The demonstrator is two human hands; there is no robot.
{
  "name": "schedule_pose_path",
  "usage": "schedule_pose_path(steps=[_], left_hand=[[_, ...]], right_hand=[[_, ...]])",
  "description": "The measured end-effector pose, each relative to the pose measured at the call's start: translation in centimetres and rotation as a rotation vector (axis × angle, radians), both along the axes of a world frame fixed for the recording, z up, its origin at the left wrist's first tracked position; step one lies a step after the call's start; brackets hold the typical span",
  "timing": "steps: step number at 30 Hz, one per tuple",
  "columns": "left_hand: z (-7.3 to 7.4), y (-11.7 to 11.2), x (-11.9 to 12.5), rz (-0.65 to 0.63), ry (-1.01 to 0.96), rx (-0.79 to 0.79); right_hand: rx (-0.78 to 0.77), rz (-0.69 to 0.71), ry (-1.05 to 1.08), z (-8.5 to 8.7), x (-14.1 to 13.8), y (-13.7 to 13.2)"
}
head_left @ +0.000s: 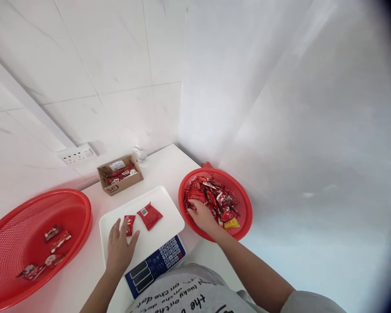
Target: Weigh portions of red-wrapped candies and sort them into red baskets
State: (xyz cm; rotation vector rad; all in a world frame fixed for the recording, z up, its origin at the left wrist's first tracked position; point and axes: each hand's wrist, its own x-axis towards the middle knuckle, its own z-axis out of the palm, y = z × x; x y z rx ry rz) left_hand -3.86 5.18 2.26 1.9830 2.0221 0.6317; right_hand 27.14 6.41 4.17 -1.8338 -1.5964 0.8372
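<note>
My left hand [120, 248] lies over the white tray [164, 195] of a digital scale, its fingers apart. Beside its fingertips is a small red packet [129, 226], partly covered by the hand. A larger red packet [150, 216] with a white barcode label rests on the tray to the right. My right hand [202, 216] reaches into the right red basket [246, 208], fingers curled against a red packet [197, 195] at the left of the pile. Several red snack packets and one yellow packet [231, 223] fill this basket.
A larger red basket [81, 204] at the left holds several packets. Behind the scale, a small cardboard box [125, 182] contains more red packets, with clear plastic [140, 154] next to it. The scale's blue keypad panel [156, 265] faces my body. Walls with a socket [76, 154] enclose the white table.
</note>
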Motion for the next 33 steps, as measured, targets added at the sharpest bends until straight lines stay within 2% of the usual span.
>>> schedule_pose_path(steps=[3, 7, 10, 14, 18, 21, 25, 29, 31, 33], left_hand=[[0.0, 0.3, 2.3, -0.138, 0.111, -0.039], [-0.1, 1.4, 4.1, -0.25, 0.221, -0.16], [-0.6, 1.9, 3.9, -0.287, 0.271, -0.178], [-1.4, 1.6, 2.7, -0.294, 0.293, -0.117], [-1.8, 1.3, 1.7, -0.317, 0.288, -0.11], [-2.1, 1.1, 1.3, -0.305, 0.272, -0.101], [-2.3, 0.8, 1.2, -0.271, 0.25, -0.073], [-2.1, 0.4, 1.1, -0.277, 0.231, -0.072], [-2.0, 0.3, 1.1, -0.275, 0.23, -0.083], [-1.9, 0.3, 1.0, -0.272, 0.23, -0.085]], right_hand=[[-0.105, -0.054, -0.118, -0.8, 3.4, -0.7], [-0.111, -0.069, -0.188, -1.7, 4.0, 0.1], [-0.101, -0.079, -0.21, -2.6, 3.0, 1.4], [-0.14, -0.028, -0.297, -4.1, 2.5, 2.6], [-0.09, -0.034, -0.335, -5.6, 3.4, 2.5], [-0.049, -0.083, -0.222, -6.1, 4.6, 2.5], [0.002, -0.155, 0.014, -5.0, 6.3, 2.8], [0.013, -0.374, 0.394, -2.6, 7.3, 3.2], [0.076, -0.457, 0.565, -1.4, 7.6, 3.2], [0.162, -0.501, 0.649, -0.6, 7.8, 3.1]])
